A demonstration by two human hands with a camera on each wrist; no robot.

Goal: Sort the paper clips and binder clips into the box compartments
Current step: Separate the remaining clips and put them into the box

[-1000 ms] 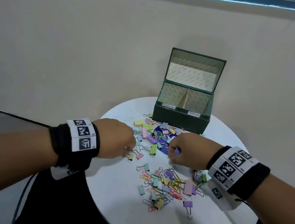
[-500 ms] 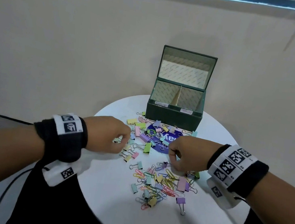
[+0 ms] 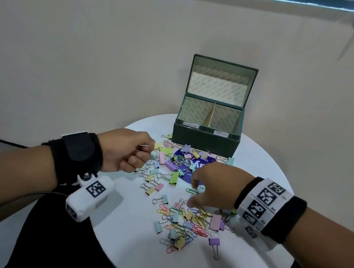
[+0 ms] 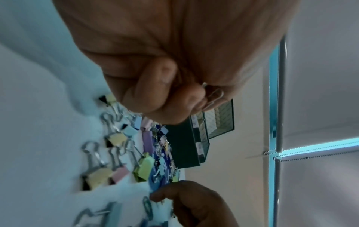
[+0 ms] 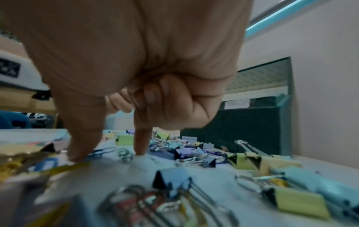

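Note:
A green box (image 3: pixel 204 140) stands open at the back of the round white table (image 3: pixel 132 252), with a divider between two labelled compartments. Pastel binder clips (image 3: pixel 167 166) and coloured paper clips (image 3: pixel 193 222) lie scattered in front of it. My left hand (image 3: pixel 146 150) hovers over the left of the pile and pinches a white paper clip (image 4: pixel 214 94) between thumb and forefinger. My right hand (image 3: pixel 192 195) reaches down, its thumb and forefinger spread on the table on either side of a blue paper clip (image 5: pixel 101 151). Its other fingers are curled in.
A round purple printed disc (image 3: pixel 188 174) lies under the clips before the box. A beige wall rises close behind the table. The table's near part (image 3: pixel 141 265) is bare white, with a dark floor below its edge.
My left hand has lifted and turned, with the white clip pinched in it. My right hand has moved nearer and spread thumb and forefinger down onto the table.

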